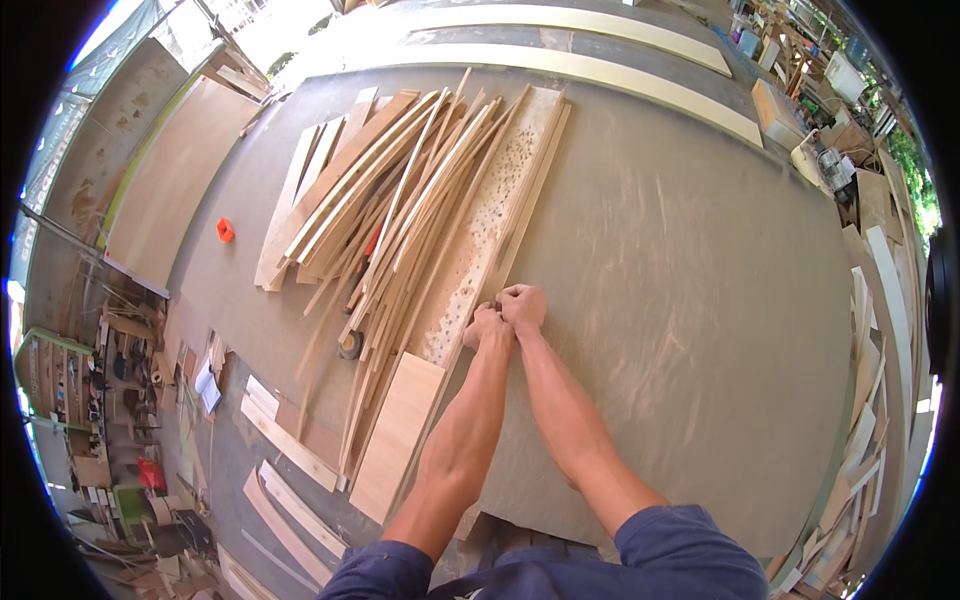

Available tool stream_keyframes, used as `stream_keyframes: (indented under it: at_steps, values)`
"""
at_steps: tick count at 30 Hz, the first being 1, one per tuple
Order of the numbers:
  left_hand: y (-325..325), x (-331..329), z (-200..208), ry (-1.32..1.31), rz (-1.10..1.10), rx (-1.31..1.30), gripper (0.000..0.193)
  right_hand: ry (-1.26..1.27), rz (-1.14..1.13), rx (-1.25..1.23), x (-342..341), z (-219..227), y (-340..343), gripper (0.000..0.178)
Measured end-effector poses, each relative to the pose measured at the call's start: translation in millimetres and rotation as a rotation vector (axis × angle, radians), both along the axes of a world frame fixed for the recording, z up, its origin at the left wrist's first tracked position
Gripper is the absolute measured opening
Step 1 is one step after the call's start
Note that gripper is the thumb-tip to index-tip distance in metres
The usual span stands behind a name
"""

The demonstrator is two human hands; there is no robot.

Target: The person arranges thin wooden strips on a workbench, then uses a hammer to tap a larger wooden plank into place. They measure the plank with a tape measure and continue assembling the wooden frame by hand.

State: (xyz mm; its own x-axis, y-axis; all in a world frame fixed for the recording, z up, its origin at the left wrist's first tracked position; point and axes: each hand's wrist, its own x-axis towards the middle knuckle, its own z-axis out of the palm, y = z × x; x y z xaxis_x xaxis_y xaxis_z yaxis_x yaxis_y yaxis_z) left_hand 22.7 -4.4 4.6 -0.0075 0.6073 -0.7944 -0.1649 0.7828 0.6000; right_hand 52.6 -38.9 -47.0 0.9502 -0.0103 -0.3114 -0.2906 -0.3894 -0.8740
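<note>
Pale speckled wooden board (pixel 487 215), long and narrow with dark pitting over its face, lies on the large grey worktable (pixel 680 290), running from the hands up toward 12 o'clock at the right edge of a pile of thin pale wood strips (pixel 390 200). At 9 o'clock from that pile sits a small orange block (pixel 225 230). A short light plywood panel (pixel 397 435) lies at 7 o'clock from the hands.

The left hand (pixel 487 327) and right hand (pixel 524 305) are both clenched, touching each other at the board's near right edge; what they pinch is hidden.

The board looks stiff, fairly light and rough, perhaps brittle where pitted; its long edges near the middle would give a balanced hold.

No containers with visible contents are near the hands.
</note>
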Motion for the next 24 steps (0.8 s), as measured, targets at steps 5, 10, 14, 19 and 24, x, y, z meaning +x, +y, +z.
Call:
stream_keyframes:
  at_steps: [5, 10, 14, 19, 24]
  values:
    - [1.7, 1.1, -1.0, 0.023, -0.049, 0.042, 0.006, -0.109, 0.012, 0.125, -3.1, -10.9, -2.6, 0.014]
    - [10.0, -4.2, -30.8, -0.020, -0.063, 0.054, 0.009, -0.410, 0.212, 0.115, -22.2, -15.3, -13.9, 0.018]
    - [27.7, -46.0, -58.9, -0.176, -0.376, 0.166, 0.012, -0.425, 0.366, 0.047, -40.2, 3.3, -11.9, 0.019]
    - [14.7, -196.1, 56.1, 0.054, -0.864, 0.848, 0.039, -0.591, 0.317, -0.175, -42.0, 5.0, -19.7, 0.018]
    - [70.2, -360.7, 61.6, 0.895, -1.482, 1.284, 0.087, -0.551, 0.292, -0.213, -49.8, 12.8, -25.4, 0.017]
